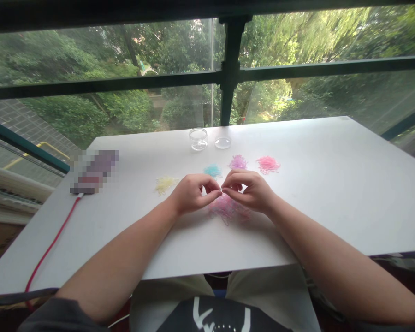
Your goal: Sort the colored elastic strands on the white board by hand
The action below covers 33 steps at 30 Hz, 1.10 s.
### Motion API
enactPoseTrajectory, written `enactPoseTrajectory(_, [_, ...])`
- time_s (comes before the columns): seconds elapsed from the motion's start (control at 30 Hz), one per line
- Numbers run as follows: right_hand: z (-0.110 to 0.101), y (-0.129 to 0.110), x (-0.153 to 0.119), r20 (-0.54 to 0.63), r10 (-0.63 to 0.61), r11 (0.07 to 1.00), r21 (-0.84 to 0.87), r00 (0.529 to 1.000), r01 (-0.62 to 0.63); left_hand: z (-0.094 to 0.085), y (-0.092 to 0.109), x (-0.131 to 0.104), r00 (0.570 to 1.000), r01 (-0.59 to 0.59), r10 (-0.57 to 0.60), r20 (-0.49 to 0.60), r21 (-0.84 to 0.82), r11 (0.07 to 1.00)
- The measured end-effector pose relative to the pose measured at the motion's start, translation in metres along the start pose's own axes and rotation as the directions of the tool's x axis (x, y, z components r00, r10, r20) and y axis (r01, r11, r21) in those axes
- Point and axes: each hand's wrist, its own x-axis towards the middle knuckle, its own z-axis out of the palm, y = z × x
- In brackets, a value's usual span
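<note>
My left hand (193, 192) and my right hand (251, 189) meet fingertip to fingertip over the table, both closed in a pinch. Whatever sits between the fingertips is too small to make out. Right below them lies a loose mixed pile of thin pink and purple strand-like pieces (228, 211), partly covered by my hands. Beyond my fingers are smaller heaps of the same kind: blue strands (212, 170), purple strands (238, 161) and pink strands (269, 164). A yellow heap of strands (165, 184) is left of my left hand.
At the back of the white table (332, 184) stand a clear round jar (198, 139) and a shallow clear lid (223, 143). A blurred-out device (95, 173) lies at the left, with a red cable (55, 240) running off the front edge. Windows rise behind the table.
</note>
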Motion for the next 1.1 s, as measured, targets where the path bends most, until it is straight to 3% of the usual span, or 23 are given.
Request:
enactPoseTrajectory(0.4, [0.0000,-0.0009,0.0010,-0.035,-0.010,1.000,0.020,0.999,0.011,-0.0004,-0.0016,-0.0005,1.000,0.008,-0.008,0.003,-0.030,1.000])
enactPoseTrajectory(0.57, [-0.0001,-0.0015,-0.0002,0.008,0.030,0.998,0.057,1.000,-0.030,-0.0002,-0.0004,-0.0003,1.000,0.017,-0.017,-0.019,-0.010,1.000])
enactPoseTrajectory(1.1, [0.0014,-0.0005,0.0008,0.001,0.025,1.000,0.001,1.000,-0.025,-0.0014,0.0012,-0.0001,1.000,-0.004,0.004,0.010,0.006,1.000])
